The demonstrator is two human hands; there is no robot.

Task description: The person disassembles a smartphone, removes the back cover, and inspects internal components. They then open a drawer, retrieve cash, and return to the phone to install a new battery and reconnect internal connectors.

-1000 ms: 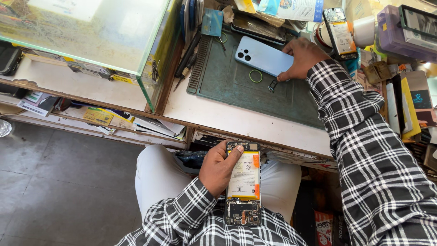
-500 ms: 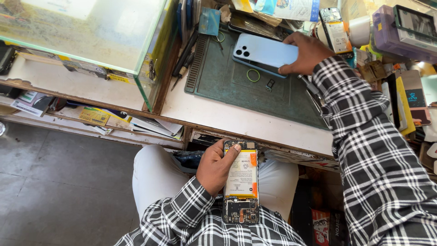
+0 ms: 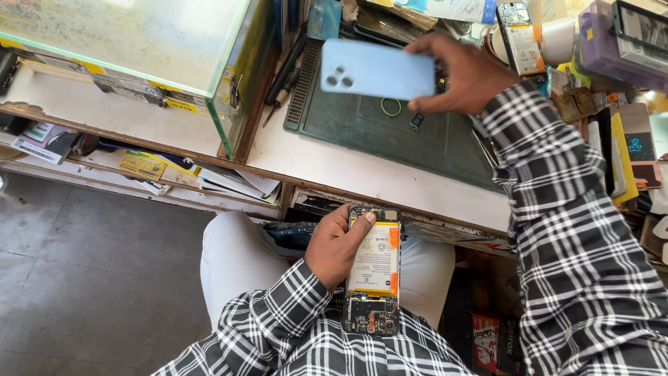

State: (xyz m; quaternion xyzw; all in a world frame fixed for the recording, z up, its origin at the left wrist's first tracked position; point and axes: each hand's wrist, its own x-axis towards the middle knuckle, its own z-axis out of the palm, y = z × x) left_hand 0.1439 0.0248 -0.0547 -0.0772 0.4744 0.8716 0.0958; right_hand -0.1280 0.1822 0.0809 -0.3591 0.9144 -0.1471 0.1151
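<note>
Phone guts on show here: left hand (image 3: 334, 247) grips an opened phone (image 3: 374, 271) over the lap, thumb pressed on its white battery with orange ends, circuit board bare at the lower end. Right hand (image 3: 463, 73) pinches one light blue back cover (image 3: 376, 68) by its edge, held up above the green work mat (image 3: 390, 132); three camera holes in the cover. On the mat sit one green ring (image 3: 390, 106) and one small dark part (image 3: 416, 122). Glass case (image 3: 139, 42) is at the left, contents too blurry to tell.
</note>
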